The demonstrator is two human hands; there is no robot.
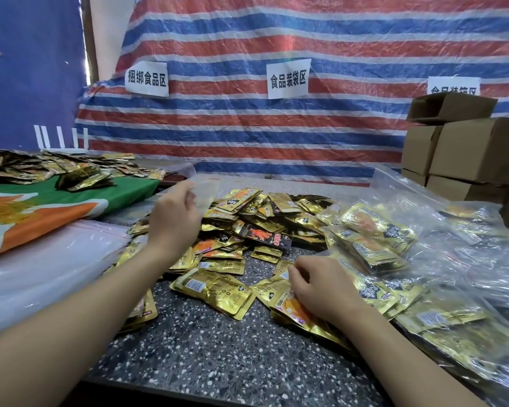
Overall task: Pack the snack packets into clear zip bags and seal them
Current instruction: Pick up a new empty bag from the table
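Several gold snack packets (265, 212) lie heaped in the middle of the speckled stone table (218, 342). My left hand (174, 218) is raised above the heap and pinches an empty clear zip bag (204, 190) by its edge. My right hand (318, 289) is low on the near right, fingers curled on gold packets (291, 311) lying at the heap's near edge. Filled clear zip bags (376, 236) with gold packets inside are piled to the right of my right hand.
A stack of clear plastic bags (41, 271) lies at the near left, beside a green and orange cloth (41, 207) carrying more packets (41, 168). Brown cardboard boxes (465, 151) stand at the far right. A striped tarp (276, 113) closes the back.
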